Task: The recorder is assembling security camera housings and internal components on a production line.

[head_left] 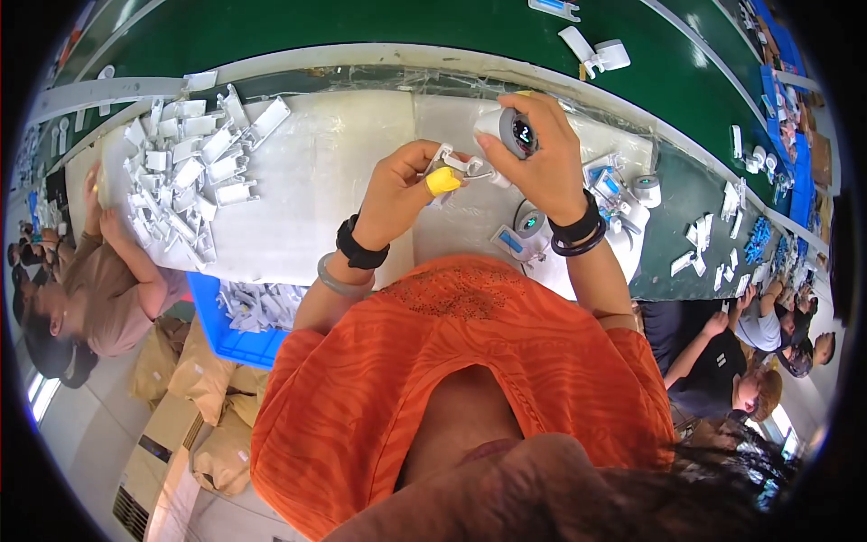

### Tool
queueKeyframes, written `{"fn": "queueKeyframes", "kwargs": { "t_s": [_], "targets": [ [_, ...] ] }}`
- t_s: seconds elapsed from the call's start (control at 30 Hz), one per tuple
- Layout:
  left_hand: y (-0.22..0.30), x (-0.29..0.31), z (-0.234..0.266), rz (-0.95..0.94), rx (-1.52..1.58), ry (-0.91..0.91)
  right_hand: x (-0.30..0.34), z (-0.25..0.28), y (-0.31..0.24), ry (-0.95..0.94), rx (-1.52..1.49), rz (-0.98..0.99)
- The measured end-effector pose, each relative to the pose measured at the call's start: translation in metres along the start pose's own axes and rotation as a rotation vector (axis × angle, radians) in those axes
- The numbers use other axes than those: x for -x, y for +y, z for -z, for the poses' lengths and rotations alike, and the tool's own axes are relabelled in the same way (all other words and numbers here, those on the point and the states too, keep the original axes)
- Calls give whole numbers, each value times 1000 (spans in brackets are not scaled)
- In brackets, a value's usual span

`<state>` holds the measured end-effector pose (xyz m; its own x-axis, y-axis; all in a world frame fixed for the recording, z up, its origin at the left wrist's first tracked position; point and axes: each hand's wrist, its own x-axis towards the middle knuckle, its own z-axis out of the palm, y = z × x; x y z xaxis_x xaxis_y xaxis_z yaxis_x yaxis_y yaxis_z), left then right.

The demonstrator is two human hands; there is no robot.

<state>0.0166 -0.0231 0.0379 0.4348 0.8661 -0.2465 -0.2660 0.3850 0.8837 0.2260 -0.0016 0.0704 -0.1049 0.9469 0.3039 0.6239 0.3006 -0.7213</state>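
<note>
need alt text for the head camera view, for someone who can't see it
A person in an orange top holds a small white plastic clip in the left hand, which wears a yellow fingertip cover, and a round white device with a dark screen in the right hand. A heap of white plastic brackets lies on the white worktable.

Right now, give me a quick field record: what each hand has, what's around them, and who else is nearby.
left hand: grip on a small white plastic clip; yellow cot on one finger
right hand: grip on a round white gadget with a dark screen, touching the clip
surface: white padded bench
left of hands: pile of white plastic parts
right of hands: more round gadgets
below bench: blue bin holding white parts
beyond bench: green belt
others: seated people on both sides
</note>
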Motion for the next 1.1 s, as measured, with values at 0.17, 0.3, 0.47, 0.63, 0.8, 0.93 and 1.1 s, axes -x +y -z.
{"fn": "queueKeyframes", "kwargs": {
  "t_s": [0.17, 0.3, 0.47, 0.63, 0.8, 0.93, 1.1],
  "targets": [
    [4, -4, 1, 41, -44, 11, -7, 3, -1, -4, 6, 6],
    [5, -4, 1, 32, -49, 12, -7, 5, -2, -12, -26, -26],
    [-5, 6, 0, 59, -51, 39, 3, 2, -2, -16, -24, -25],
    [-19, 21, -3, 115, -65, 18, 23, -1, 0, -33, -30, -49],
    [-31, 33, -6, 129, -68, 7, 40, -3, 0, -34, -26, -33],
    [-32, 34, -4, 127, -112, -28, 41, -3, -1, -54, -32, -62],
    [-29, 29, -4, 115, -105, -38, 36, -3, 0, -64, -45, -75]
  ]
}}
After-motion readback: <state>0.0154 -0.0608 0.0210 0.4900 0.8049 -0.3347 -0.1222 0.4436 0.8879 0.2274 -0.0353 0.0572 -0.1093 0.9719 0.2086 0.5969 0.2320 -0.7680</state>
